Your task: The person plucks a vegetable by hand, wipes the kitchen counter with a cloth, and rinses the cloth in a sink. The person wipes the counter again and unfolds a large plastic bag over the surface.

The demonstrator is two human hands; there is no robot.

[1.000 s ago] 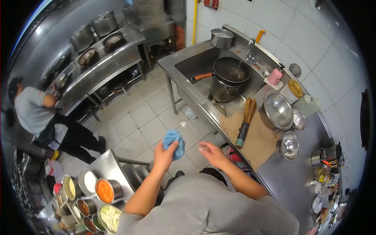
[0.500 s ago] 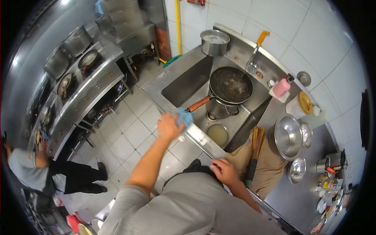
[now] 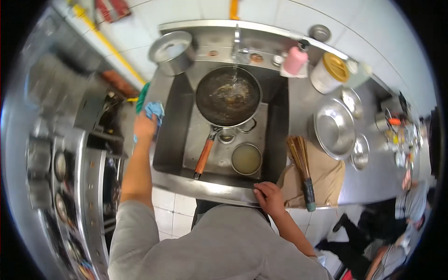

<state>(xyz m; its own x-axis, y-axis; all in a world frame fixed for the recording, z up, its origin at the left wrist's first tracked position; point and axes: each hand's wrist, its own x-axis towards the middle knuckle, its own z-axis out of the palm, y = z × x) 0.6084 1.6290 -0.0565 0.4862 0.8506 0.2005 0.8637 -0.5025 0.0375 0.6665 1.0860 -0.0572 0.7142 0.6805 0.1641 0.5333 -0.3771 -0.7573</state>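
Observation:
My left hand [image 3: 145, 125] is closed on a crumpled light-blue cloth [image 3: 155, 111], against the left rim of the steel sink [image 3: 161, 182]. The fingers of my right hand [image 3: 269, 198] rest loosely on the sink's front edge, and that hand holds nothing. A dark wok [image 3: 228, 96] sits in the sink on top of a pot that it mostly hides. Its wooden handle [image 3: 204, 156] points toward me. Water runs from the tap [image 3: 238, 42] into the wok. Beside the handle, a round bowl [image 3: 246, 159] of cloudy liquid stands on the sink floor.
A metal pot [image 3: 172, 53] stands on the back left corner. On the right counter are a bamboo brush [image 3: 302, 172] on a brown cloth [image 3: 326, 186], a large steel bowl [image 3: 334, 128], a pink pump bottle [image 3: 296, 58] and a yellow-lidded tub [image 3: 330, 72]. Another person [image 3: 368, 233] is at lower right.
My left hand has moved the blue cloth from the front left corner along the left rim toward the back. The view has turned left and now faces the sink squarely.

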